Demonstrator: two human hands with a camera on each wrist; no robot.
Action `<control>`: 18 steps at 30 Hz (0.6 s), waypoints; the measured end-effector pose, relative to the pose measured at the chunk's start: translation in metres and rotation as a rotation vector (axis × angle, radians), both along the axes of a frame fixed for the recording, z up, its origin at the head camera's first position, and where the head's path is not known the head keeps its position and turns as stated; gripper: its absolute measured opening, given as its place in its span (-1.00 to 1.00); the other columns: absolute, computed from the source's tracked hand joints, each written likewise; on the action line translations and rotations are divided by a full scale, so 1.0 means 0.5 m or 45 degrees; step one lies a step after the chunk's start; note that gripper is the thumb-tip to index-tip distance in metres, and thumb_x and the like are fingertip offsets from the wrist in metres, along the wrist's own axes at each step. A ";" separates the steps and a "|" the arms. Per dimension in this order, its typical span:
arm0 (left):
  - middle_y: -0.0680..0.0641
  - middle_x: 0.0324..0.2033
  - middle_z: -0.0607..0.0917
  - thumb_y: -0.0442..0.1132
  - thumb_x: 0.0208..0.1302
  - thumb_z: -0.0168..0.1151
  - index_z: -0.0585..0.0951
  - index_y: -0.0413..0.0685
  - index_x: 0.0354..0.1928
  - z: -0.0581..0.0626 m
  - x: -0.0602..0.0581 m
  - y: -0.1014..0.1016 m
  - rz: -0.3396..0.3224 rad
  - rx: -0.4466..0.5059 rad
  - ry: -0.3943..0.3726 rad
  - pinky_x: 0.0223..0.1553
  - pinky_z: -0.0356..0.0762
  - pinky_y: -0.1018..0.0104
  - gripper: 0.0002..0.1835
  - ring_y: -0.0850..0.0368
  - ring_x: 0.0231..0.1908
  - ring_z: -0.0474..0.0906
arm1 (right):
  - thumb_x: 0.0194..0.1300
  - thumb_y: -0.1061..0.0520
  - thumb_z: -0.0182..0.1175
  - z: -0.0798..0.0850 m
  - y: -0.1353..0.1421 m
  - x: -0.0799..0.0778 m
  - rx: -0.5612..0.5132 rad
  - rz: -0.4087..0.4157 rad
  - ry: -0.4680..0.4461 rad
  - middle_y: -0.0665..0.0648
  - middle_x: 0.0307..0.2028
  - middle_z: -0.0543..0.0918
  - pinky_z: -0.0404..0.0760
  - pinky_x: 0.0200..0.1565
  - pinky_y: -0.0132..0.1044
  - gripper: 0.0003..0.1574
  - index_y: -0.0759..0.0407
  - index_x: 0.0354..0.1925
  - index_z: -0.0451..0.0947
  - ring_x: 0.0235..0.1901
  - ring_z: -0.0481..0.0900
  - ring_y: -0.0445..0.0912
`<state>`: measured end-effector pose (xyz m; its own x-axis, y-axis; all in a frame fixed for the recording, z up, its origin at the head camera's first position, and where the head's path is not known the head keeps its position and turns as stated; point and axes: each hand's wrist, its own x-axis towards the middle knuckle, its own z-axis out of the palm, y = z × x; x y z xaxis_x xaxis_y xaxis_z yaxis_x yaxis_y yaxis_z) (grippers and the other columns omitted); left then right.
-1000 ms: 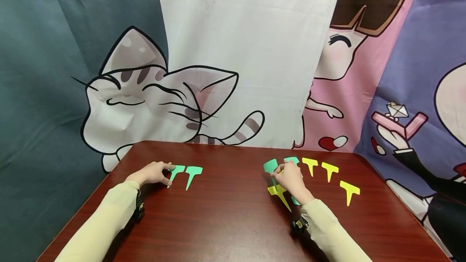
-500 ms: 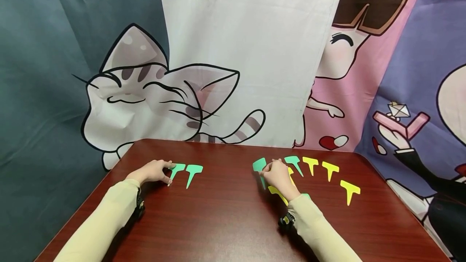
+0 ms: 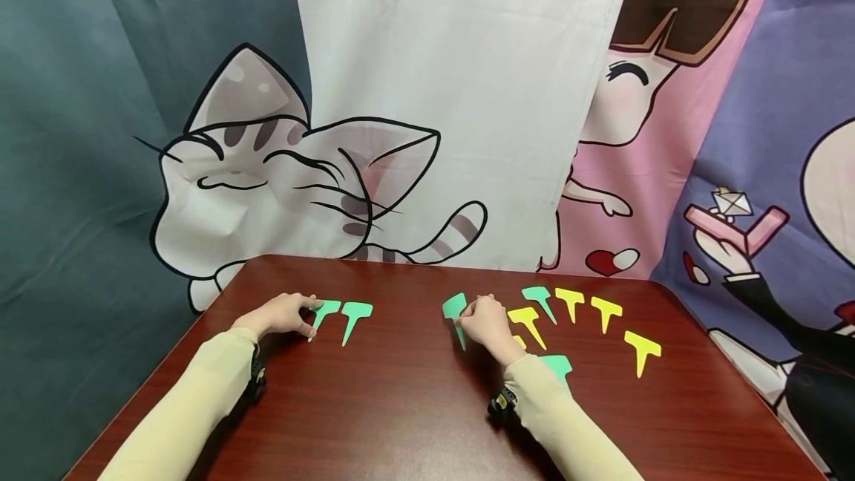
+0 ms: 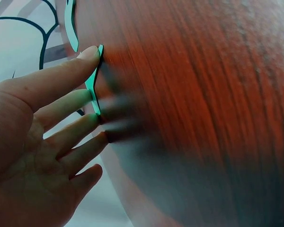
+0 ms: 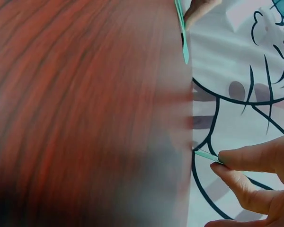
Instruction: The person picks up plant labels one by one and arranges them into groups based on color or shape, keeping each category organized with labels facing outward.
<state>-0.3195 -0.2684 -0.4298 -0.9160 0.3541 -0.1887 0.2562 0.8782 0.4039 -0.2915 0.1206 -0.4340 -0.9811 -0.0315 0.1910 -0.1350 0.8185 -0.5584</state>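
Tag [image 3: 453, 306] looks light, bendy; our right hand [image 3: 486, 322] wisely pinches its stem [image 3: 462, 339]. Relaxed left hand [image 3: 280, 315] touches another tag [image 3: 327, 309].

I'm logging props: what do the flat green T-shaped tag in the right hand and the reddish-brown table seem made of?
Flat green T-shaped tag: probably plastic with a matte finish, being thin and evenly coloured.
Reddish-brown table: wood or printed laminate, satin finish, judging by streaky grain and soft sheen.

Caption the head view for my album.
Right hand pinches one green T-shaped tag, left hand touches another, yellow tags on the table.
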 end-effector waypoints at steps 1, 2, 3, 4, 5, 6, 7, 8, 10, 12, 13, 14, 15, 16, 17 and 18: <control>-0.34 0.34 0.28 -0.15 0.04 0.44 0.43 -0.16 0.29 0.001 0.000 0.000 0.001 -0.001 -0.001 0.19 0.28 -0.24 -0.27 -0.39 0.33 0.11 | 0.02 0.12 0.39 -0.001 -0.005 -0.002 -0.002 -0.003 -0.009 0.05 -0.46 0.75 0.19 0.25 0.31 -0.69 0.12 -0.78 0.63 0.27 0.38 0.13; -0.34 0.34 0.28 -0.15 0.04 0.44 0.43 -0.16 0.29 0.001 0.000 0.000 0.002 -0.001 -0.003 0.19 0.29 -0.23 -0.27 -0.39 0.34 0.11 | 0.02 0.12 0.39 -0.002 -0.011 -0.002 -0.006 -0.006 -0.022 0.07 -0.42 0.76 0.17 0.25 0.33 -0.67 0.12 -0.78 0.63 0.29 0.36 0.14; -0.34 0.34 0.27 -0.15 0.05 0.43 0.43 -0.16 0.29 0.002 0.000 0.001 0.002 -0.003 -0.004 0.19 0.29 -0.23 -0.27 -0.39 0.34 0.10 | 0.02 0.11 0.40 -0.003 -0.016 -0.004 -0.006 -0.005 -0.028 0.10 -0.37 0.76 0.15 0.25 0.35 -0.66 0.11 -0.79 0.62 0.30 0.34 0.15; -0.34 0.35 0.27 -0.14 0.05 0.43 0.43 -0.15 0.29 0.001 0.001 0.000 0.005 -0.002 -0.005 0.19 0.28 -0.23 -0.27 -0.39 0.34 0.10 | 0.03 0.11 0.40 -0.004 -0.022 -0.005 -0.006 -0.005 -0.040 0.11 -0.31 0.76 0.13 0.26 0.36 -0.66 0.11 -0.79 0.61 0.31 0.32 0.16; -0.34 0.35 0.27 -0.14 0.05 0.43 0.43 -0.15 0.30 0.001 0.001 0.000 0.008 -0.001 -0.007 0.19 0.29 -0.23 -0.27 -0.39 0.34 0.10 | 0.02 0.10 0.40 -0.005 -0.028 -0.006 -0.003 -0.001 -0.042 0.13 -0.28 0.76 0.13 0.25 0.36 -0.66 0.10 -0.80 0.61 0.32 0.31 0.17; -0.33 0.35 0.27 -0.14 0.05 0.43 0.43 -0.15 0.30 0.001 0.002 -0.001 0.010 -0.004 -0.006 0.19 0.29 -0.23 -0.27 -0.40 0.34 0.10 | 0.02 0.10 0.40 -0.006 -0.034 -0.008 -0.004 0.002 -0.047 0.14 -0.26 0.75 0.13 0.25 0.36 -0.65 0.11 -0.80 0.60 0.32 0.31 0.18; -0.33 0.35 0.27 -0.14 0.05 0.43 0.43 -0.14 0.30 0.001 0.002 -0.001 0.014 -0.002 -0.008 0.19 0.29 -0.23 -0.27 -0.40 0.34 0.10 | 0.01 0.10 0.40 -0.007 -0.040 -0.009 0.000 0.005 -0.051 0.14 -0.24 0.75 0.14 0.25 0.35 -0.65 0.10 -0.80 0.60 0.32 0.31 0.18; -0.33 0.35 0.27 -0.13 0.06 0.43 0.43 -0.14 0.30 0.000 0.002 -0.001 0.016 -0.002 -0.009 0.19 0.29 -0.23 -0.27 -0.39 0.34 0.10 | 0.01 0.10 0.41 -0.008 -0.046 -0.009 -0.002 0.009 -0.060 0.14 -0.25 0.75 0.13 0.26 0.35 -0.65 0.11 -0.81 0.59 0.32 0.30 0.17; -0.33 0.35 0.27 -0.13 0.06 0.43 0.42 -0.13 0.30 0.000 0.001 -0.001 0.015 0.000 -0.011 0.19 0.29 -0.23 -0.27 -0.40 0.34 0.10 | 0.01 0.10 0.41 -0.010 -0.056 -0.011 -0.002 0.014 -0.076 0.14 -0.23 0.75 0.12 0.27 0.33 -0.63 0.10 -0.82 0.57 0.34 0.29 0.16; -0.32 0.35 0.27 -0.13 0.05 0.43 0.43 -0.13 0.30 0.000 -0.001 -0.001 0.011 0.001 -0.011 0.19 0.29 -0.22 -0.27 -0.39 0.34 0.10 | 0.01 0.10 0.41 -0.010 -0.064 -0.011 -0.008 0.018 -0.093 0.16 -0.17 0.74 0.10 0.29 0.33 -0.59 0.10 -0.85 0.54 0.35 0.26 0.15; -0.32 0.35 0.26 -0.14 0.05 0.43 0.43 -0.13 0.30 0.001 -0.002 0.000 0.010 0.003 -0.011 0.20 0.29 -0.22 -0.26 -0.38 0.34 0.10 | 0.01 0.10 0.41 -0.010 -0.069 -0.012 -0.009 0.018 -0.100 0.18 -0.11 0.72 0.09 0.29 0.33 -0.58 0.10 -0.85 0.52 0.36 0.25 0.16; -0.32 0.36 0.26 -0.14 0.04 0.44 0.43 -0.13 0.30 0.001 -0.003 0.000 0.006 0.001 -0.011 0.20 0.29 -0.22 -0.26 -0.38 0.34 0.10 | 0.01 0.10 0.41 -0.010 -0.073 -0.012 -0.015 0.018 -0.111 0.20 -0.06 0.70 0.08 0.30 0.33 -0.56 0.11 -0.87 0.50 0.37 0.23 0.16; -0.33 0.36 0.26 -0.13 0.04 0.44 0.43 -0.13 0.30 0.001 -0.003 0.000 0.005 0.001 -0.010 0.20 0.29 -0.22 -0.26 -0.38 0.34 0.09 | 0.01 0.10 0.41 -0.010 -0.077 -0.013 -0.011 0.016 -0.115 0.21 -0.02 0.68 0.09 0.30 0.32 -0.55 0.11 -0.87 0.49 0.37 0.22 0.16; -0.33 0.35 0.26 -0.13 0.04 0.44 0.43 -0.14 0.30 0.002 -0.002 0.000 0.002 -0.001 -0.008 0.19 0.29 -0.23 -0.26 -0.39 0.34 0.10 | 0.01 0.09 0.41 -0.010 -0.081 -0.014 -0.008 0.012 -0.124 0.20 -0.09 0.71 0.09 0.30 0.32 -0.55 0.11 -0.86 0.49 0.37 0.21 0.17; -0.33 0.35 0.26 -0.13 0.04 0.44 0.43 -0.14 0.30 0.002 -0.001 -0.001 0.005 -0.004 -0.007 0.19 0.29 -0.23 -0.26 -0.39 0.34 0.10 | 0.02 0.09 0.41 -0.011 -0.085 -0.016 -0.003 0.007 -0.132 0.18 -0.17 0.73 0.09 0.30 0.31 -0.55 0.12 -0.86 0.48 0.38 0.20 0.17; -0.33 0.35 0.26 -0.13 0.04 0.44 0.43 -0.13 0.30 0.002 0.000 -0.001 0.006 -0.006 -0.009 0.19 0.28 -0.23 -0.26 -0.39 0.34 0.10 | 0.02 0.08 0.41 -0.013 -0.089 -0.017 0.004 0.001 -0.145 0.15 -0.29 0.74 0.10 0.30 0.31 -0.54 0.12 -0.86 0.48 0.38 0.19 0.17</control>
